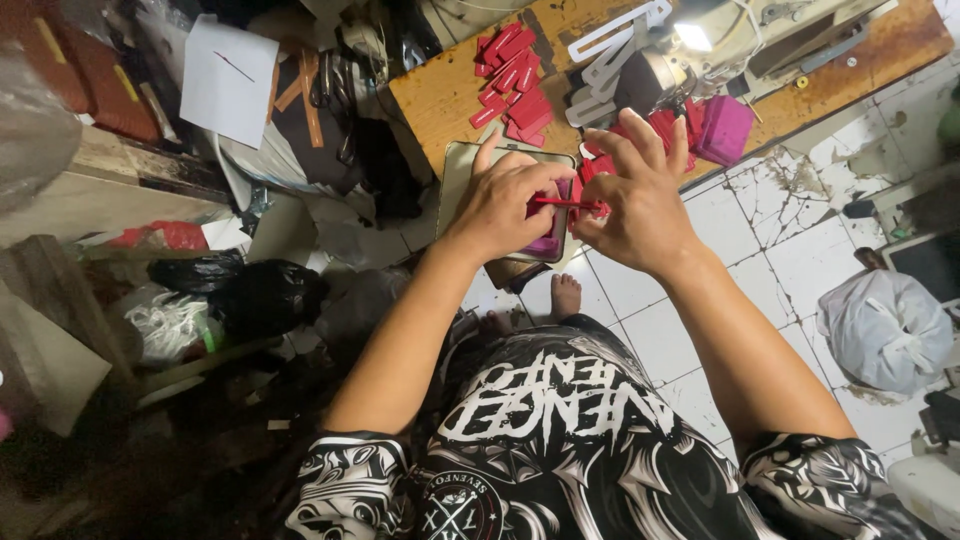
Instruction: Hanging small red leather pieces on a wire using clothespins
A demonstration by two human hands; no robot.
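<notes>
My left hand [500,205] and my right hand [640,195] meet over the edge of a wooden table [445,95]. Between their fingertips they pinch a thin red strip [562,203], held level. Under the hands lies a flat olive-green board [455,175] with a magenta piece [548,243] on it. A heap of small red strips [515,75] lies on the table just beyond my left hand. More red pieces and a magenta box [726,128] sit beside my right hand.
A sewing machine [720,40] with a lit lamp stands at the table's far right, white strips [610,55] beside it. Cluttered bags, a white paper sheet [228,80] and dark material fill the left. A white tiled floor [790,250] and a white sack [885,330] lie to the right.
</notes>
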